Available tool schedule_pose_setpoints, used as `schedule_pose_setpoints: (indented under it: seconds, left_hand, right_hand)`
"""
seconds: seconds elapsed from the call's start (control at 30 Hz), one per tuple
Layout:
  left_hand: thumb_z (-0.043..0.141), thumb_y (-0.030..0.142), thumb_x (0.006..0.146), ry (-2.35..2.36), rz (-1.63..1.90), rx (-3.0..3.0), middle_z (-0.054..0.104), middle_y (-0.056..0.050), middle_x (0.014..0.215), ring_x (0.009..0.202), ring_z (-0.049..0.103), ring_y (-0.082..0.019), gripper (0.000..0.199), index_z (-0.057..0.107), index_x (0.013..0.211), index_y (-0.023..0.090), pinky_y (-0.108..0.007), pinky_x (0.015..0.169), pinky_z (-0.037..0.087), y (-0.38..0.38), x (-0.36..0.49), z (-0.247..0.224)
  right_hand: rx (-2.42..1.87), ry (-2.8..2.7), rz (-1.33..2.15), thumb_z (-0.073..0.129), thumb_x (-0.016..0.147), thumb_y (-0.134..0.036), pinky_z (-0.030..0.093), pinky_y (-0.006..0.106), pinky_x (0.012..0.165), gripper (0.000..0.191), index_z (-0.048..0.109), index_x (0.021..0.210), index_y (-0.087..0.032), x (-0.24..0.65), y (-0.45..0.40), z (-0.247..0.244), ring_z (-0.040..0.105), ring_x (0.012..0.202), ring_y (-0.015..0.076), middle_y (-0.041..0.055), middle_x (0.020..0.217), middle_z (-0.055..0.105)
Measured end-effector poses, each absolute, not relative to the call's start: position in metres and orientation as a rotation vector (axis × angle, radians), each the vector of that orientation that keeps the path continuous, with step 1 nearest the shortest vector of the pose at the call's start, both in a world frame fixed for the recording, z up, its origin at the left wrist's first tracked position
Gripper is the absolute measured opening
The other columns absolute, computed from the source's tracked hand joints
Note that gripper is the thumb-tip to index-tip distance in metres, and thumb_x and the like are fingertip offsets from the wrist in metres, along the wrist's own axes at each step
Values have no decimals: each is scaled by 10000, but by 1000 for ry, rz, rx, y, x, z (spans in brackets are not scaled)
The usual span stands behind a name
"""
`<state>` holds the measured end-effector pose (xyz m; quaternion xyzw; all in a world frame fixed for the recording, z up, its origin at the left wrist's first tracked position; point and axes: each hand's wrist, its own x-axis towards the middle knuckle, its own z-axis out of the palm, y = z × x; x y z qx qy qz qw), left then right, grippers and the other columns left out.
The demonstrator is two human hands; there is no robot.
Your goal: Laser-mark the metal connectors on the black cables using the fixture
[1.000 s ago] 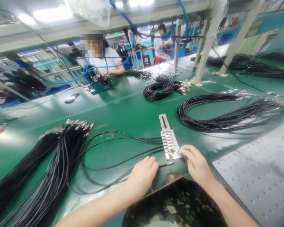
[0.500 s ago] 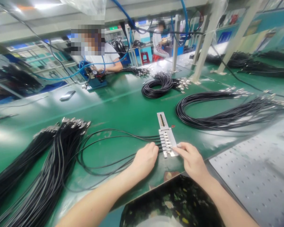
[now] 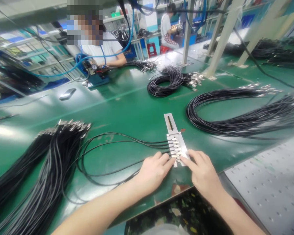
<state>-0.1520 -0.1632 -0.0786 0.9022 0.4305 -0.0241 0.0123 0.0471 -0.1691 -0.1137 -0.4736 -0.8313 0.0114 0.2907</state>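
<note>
A flat metal jig lies on the green table, with a slotted plate at its far end. Several silvery connectors sit side by side across it, and their black cables run off to the left in loose loops. My left hand is closed at the jig's near left side, around a cable, its fingertip at the nearest connector; its grip is partly hidden. From the right, my right hand reaches in with fingers stretched and apart, one fingertip touching the same connector and another at the jig's right edge.
A thick bundle of black cables lies at left. Coiled cables and a looped bundle lie beyond the jig. A perforated metal plate is at right. Across the table, a person sits behind a blue machine.
My left hand has moved right and forward, its fingertip now at the nearest connector. My right fingertip has shifted onto that connector too. The whole view has shifted slightly.
</note>
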Motion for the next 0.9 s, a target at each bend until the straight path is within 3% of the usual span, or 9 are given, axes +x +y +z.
schedule_pose_setpoints:
  seconds: [0.13,0.3,0.47,0.57,0.7,0.83,0.9]
  left_hand:
    - [317,202,925,1275,-121,2885,506,-55,885,802,432,-198,245,494,1094,182,-330,622,378,-159,-145,-66]
    - [372,154,881,1267,22,2928,506,-81,1082,938,416,-224,214,522,1034,160,-360,700,353,-161,-143,-63]
    - [421,179,878,1292,153,2950,498,-67,1136,1003,405,-232,191,542,1024,158,-376,750,360,-170,-144,-75]
    - [434,255,895,1290,214,2975,505,-73,1130,1040,401,-243,190,563,993,156,-391,776,364,-173,-144,-81]
    - [444,286,894,1305,295,2987,506,-73,1153,1065,401,-252,224,561,1031,153,-402,792,370,-174,-146,-85]
    - [471,302,883,1302,326,2999,496,-81,1181,1083,400,-258,241,564,1050,155,-411,795,376,-173,-146,-88]
    - [478,307,879,1303,332,2997,490,-82,1201,1091,394,-262,246,567,1049,153,-417,798,377,-172,-146,-89]
  right_hand:
    - [-1259,-2224,56,342,782,-1,441,402,760,421,663,991,-177,47,-169,-112,489,934,241,117,1051,583]
    - [-1264,-2288,194,360,775,-16,440,352,765,383,668,897,-209,51,-148,-98,514,897,200,75,1023,580]
    - [-1581,-2348,383,336,794,-38,388,283,908,421,583,1099,-190,24,-87,-58,509,1026,159,63,1089,572]
    - [-1825,-2305,413,447,823,-232,415,377,856,337,542,1132,-135,-6,-49,-47,533,1019,249,143,1075,563]
    - [-2058,-2200,478,603,715,-331,446,398,741,546,464,1183,-88,-35,-17,-50,559,970,306,220,1109,515]
    - [-2058,-2188,499,628,678,-346,441,355,695,738,307,1323,-184,-45,-12,-44,575,930,289,177,1104,518]
    - [-1994,-2208,457,597,709,-362,430,338,699,728,259,1344,-253,-42,-21,-34,579,907,266,136,1117,511]
